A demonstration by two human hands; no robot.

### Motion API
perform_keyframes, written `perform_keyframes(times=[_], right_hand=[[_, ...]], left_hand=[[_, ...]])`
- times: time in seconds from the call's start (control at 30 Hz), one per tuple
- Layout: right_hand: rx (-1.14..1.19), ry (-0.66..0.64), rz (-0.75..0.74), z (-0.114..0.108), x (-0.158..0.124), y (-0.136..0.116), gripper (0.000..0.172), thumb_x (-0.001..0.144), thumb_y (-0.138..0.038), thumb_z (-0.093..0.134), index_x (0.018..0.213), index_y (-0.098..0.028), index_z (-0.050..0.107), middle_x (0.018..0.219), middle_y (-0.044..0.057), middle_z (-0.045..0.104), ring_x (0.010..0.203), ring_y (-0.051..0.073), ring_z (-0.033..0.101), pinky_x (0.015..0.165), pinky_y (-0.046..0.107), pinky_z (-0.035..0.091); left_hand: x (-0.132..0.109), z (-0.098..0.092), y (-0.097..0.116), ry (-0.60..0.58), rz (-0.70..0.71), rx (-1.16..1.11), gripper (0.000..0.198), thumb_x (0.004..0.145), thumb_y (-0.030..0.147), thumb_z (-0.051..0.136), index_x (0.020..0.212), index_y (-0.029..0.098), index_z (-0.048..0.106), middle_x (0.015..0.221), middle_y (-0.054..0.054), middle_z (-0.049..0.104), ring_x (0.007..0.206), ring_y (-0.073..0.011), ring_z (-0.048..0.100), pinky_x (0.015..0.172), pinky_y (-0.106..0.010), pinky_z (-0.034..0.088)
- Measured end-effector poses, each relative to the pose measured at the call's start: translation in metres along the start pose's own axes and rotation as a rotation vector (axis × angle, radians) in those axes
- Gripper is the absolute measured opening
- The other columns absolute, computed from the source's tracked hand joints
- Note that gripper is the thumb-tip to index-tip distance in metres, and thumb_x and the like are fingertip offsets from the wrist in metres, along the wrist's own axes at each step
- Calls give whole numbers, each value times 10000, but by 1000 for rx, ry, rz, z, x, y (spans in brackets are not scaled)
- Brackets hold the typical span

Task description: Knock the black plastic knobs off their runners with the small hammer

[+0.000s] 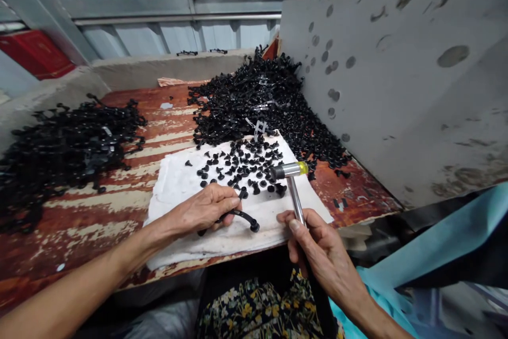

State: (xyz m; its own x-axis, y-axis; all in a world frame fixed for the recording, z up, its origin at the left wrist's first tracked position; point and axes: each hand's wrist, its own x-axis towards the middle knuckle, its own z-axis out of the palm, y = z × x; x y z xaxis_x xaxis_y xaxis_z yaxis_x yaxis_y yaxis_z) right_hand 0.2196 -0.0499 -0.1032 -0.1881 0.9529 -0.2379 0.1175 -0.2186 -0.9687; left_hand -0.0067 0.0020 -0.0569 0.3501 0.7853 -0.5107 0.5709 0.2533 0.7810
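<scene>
My left hand (216, 205) is closed on a curved black part (245, 215) with a round knob at its end, held just over the white cloth (178, 191). In my right hand (317, 238) is a small hammer (291, 172) with a metal shaft, one dark face and one yellow face; its head points up and away from me. Small black knob-shaped pieces (238, 164) lie scattered on the cloth beyond both hands. Part of the black part is hidden by my left fingers.
A big heap of black parts (246, 95) rises at the back of the worn red table (159, 133). Another pile (71, 143) lies on the left. A spotted grey panel (381, 74) borders the right side, and a low concrete ledge (130, 72) runs along the back.
</scene>
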Motion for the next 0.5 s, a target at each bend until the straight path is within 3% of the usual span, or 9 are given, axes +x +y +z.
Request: perform_keyframes(times=[0.5], right_hand=[[-27, -8, -6, -2, 2, 3, 549, 853, -668, 474, 1026, -156, 572, 490, -70, 487, 343, 73, 395, 353, 185, 290]], left_hand=[[4, 0, -7, -11, 32, 48, 405, 772, 553, 445, 786, 156, 524, 557, 44, 484, 403, -55, 338, 378, -184, 234]])
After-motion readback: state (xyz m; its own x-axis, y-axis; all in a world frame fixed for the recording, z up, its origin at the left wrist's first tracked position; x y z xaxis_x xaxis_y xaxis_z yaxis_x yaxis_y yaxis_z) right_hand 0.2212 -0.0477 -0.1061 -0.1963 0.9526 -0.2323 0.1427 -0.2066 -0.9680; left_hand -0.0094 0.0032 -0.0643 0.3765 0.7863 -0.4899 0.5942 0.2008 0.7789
